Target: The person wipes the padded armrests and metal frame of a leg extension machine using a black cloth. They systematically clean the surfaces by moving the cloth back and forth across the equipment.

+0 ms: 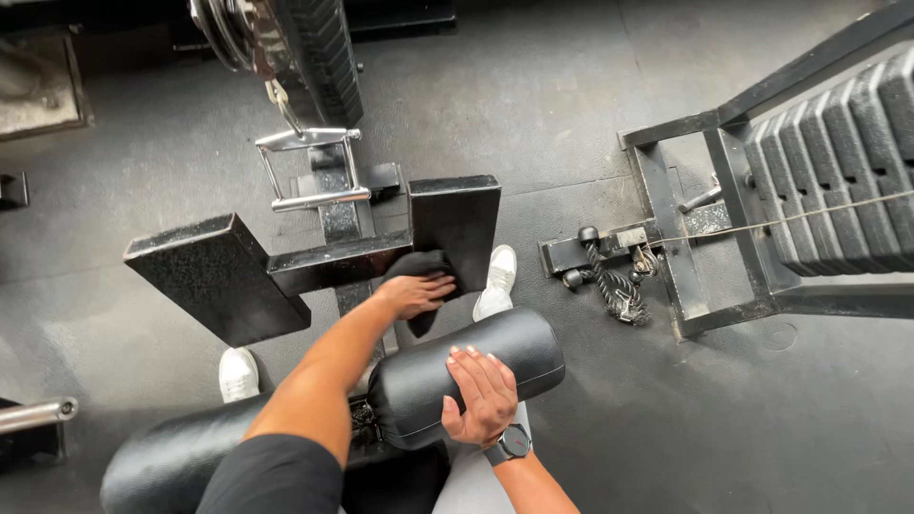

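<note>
- while the left hand (415, 294) presses a dark cloth (422, 286) flat against the black metal footplate (457, 228), its fingers lie spread over the fabric rather than clenched round it
- the right hand (482, 394), a dark watch (513, 444) at the wrist, rests open with its palm on a black padded roller (447, 373) — smooth, cylindrical, slightly glossy vinyl
- a second footplate (214, 276) slants to the left, its surface rough and speckled
- a chrome handle (309, 169) hangs above — thin bright bars
- ribbed black weight plates (843, 162) stand stacked in a steel frame on the right, over a matte rubber floor (533, 105)
</note>
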